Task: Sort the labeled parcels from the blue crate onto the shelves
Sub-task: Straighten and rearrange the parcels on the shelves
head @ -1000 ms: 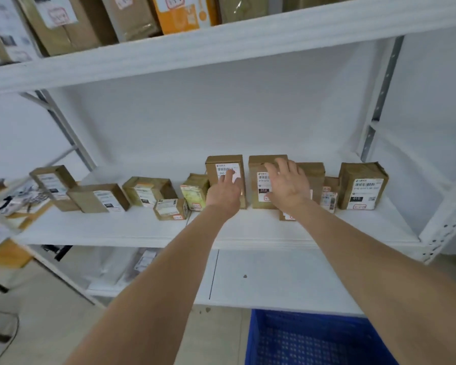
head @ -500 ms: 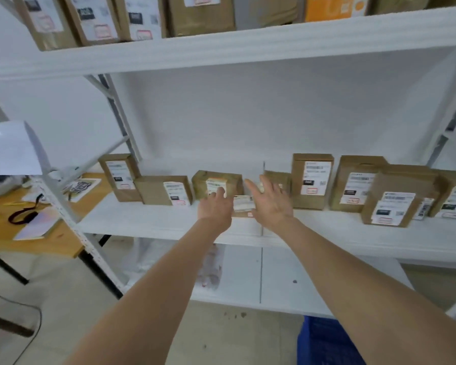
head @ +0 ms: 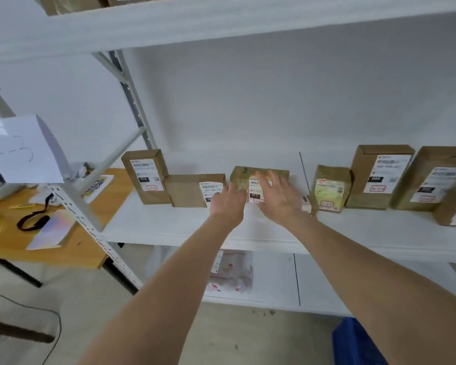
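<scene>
Two hands at middle shelf. Left hand at left end of brown parcel, fingers curled, hidden; cannot tell if clamped. Right hand spread flat, fingers apart, over parcel's white label. Parcel sits on shelf between flat box and green-labelled packet. Blue crate on floor, bottom right corner.
</scene>
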### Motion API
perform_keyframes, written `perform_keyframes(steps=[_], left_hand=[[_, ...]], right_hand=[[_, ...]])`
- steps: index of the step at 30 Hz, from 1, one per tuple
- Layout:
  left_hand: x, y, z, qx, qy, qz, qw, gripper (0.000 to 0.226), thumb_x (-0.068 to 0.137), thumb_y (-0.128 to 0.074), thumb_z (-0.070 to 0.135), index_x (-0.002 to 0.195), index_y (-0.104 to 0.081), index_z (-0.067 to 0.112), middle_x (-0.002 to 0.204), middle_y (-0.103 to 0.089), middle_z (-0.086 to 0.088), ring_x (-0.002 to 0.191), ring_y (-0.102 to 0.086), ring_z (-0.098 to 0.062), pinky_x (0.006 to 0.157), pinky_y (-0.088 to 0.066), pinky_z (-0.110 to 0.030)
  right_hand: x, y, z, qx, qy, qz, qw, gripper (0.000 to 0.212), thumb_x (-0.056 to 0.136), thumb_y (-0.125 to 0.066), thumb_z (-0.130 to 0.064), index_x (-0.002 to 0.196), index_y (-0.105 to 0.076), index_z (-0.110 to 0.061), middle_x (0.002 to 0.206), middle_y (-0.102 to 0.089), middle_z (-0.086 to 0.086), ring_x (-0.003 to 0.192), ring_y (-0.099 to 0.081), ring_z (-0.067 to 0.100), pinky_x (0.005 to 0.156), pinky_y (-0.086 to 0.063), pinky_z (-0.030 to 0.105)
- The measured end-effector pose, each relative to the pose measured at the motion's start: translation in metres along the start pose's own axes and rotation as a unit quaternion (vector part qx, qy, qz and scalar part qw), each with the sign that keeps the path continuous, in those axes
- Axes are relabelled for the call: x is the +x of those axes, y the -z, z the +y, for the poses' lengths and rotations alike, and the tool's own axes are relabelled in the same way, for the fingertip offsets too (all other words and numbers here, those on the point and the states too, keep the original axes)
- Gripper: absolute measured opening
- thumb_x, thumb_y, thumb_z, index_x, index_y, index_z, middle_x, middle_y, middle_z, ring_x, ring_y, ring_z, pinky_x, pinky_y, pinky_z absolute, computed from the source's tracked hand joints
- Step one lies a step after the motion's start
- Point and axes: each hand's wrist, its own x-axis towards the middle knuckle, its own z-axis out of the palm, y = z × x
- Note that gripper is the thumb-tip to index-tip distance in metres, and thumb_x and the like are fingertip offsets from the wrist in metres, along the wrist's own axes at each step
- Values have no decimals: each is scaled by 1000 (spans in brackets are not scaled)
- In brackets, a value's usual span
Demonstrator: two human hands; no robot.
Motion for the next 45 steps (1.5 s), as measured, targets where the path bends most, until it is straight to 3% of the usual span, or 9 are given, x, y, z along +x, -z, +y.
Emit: perform_keyframes(steps=[8, 12, 16, 19, 26, 30, 33, 40, 45], left_hand=[[54, -6, 0, 16, -61, -8, 998, 50, 88, -54, 12, 136, -42, 17, 137, -37, -8, 127, -40, -29, 91, -45, -40], [73, -8, 36, 33, -154, 3, 987, 44, 89, -54, 11, 133, -46, 13, 134, -39, -10, 123, -44, -27, 82, -48, -39], [59, -27, 92, 44, -263, -2, 964, 55, 88, -53, 8, 141, -37, 14, 142, -34, -11, 128, -41, -29, 91, -45, -46], [39, -45, 127, 50, -346, -12, 937, 53, 88, -53, 8, 139, -37, 13, 141, -34, -11, 124, -44, -27, 80, -46, -38], [2, -65, 179, 34, -441, -23, 897, 44, 88, -59, 15, 130, -44, 12, 130, -41, -10, 114, -47, -25, 75, -41, -34], [1, -55, 177, 28, -432, -5, 902, 45, 87, -55, 8, 130, -44, 13, 130, -41, -9, 115, -47, -25, 74, -41, -33], [10, -37, 156, 33, -397, 3, 917, 49, 87, -54, 6, 134, -42, 14, 135, -39, -9, 122, -44, -25, 81, -45, -36], [31, 5, 51, 42, -242, 36, 969, 48, 87, -55, 5, 133, -43, 12, 131, -42, -10, 121, -45, -27, 83, -48, -39], [36, 17, -38, 65, -139, 52, 987, 53, 86, -57, 8, 136, -38, 11, 132, -40, -9, 121, -44, -25, 86, -45, -37]], right_hand=[[23, -18, 17, -11, -59, 10, 998, 76, 85, -62, -32, 147, -18, -21, 141, -29, 9, 128, -33, 29, 102, -34, 39], [-2, -20, 40, -20, -151, 13, 988, 75, 87, -61, -32, 147, -17, -22, 137, -33, 9, 123, -39, 28, 99, -36, 37], [-63, -31, 65, -34, -258, -7, 965, 74, 87, -62, -31, 146, -18, -21, 137, -35, 11, 122, -39, 27, 97, -37, 35], [-109, -43, 73, -34, -324, -28, 945, 77, 88, -60, -30, 149, -15, -18, 137, -36, 11, 121, -39, 27, 97, -36, 35], [-180, -46, 89, -40, -436, -41, 898, 79, 88, -60, -24, 150, -12, -15, 141, -33, 12, 124, -37, 28, 100, -35, 36], [-181, -34, 91, -48, -431, -29, 901, 78, 88, -59, -22, 150, -12, -16, 146, -28, 11, 128, -35, 28, 103, -34, 36], [-156, -21, 84, -46, -395, -11, 917, 78, 88, -59, -20, 150, -12, -17, 149, -24, 11, 131, -33, 28, 105, -33, 36], [-57, 6, 20, 3, -239, 36, 970, 69, 88, -58, -18, 147, -21, -19, 147, -27, 8, 130, -34, 31, 105, -34, 40], [-2, 7, -47, 22, -115, 42, 992, 66, 87, -56, -19, 145, -25, -17, 146, -31, 5, 133, -31, 27, 105, -33, 38]])
